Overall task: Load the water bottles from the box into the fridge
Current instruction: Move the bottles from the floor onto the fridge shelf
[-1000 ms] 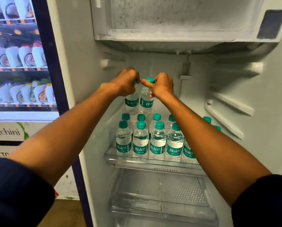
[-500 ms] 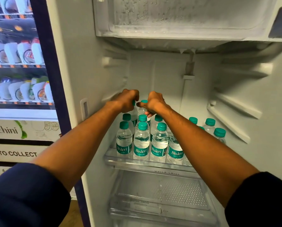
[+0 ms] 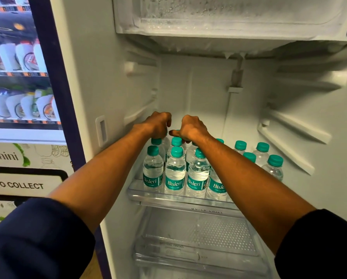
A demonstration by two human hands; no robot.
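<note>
The water bottles [image 3: 175,172] under and just in front of both hands are clear glossy plastic with matt teal caps and smooth printed labels. The shelf [image 3: 180,200] below them is transparent, shiny plastic. The fridge walls [image 3: 209,93] beyond the hands look like smooth white plastic, frosted rough above. The sleeves [image 3: 35,238] behind the hands are matt dark cloth.

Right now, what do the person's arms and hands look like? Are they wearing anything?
Both forearms are bare, with dark navy sleeves pushed up near the elbows. The left hand and right hand wear no gloves, and no rings or watch show.
</note>
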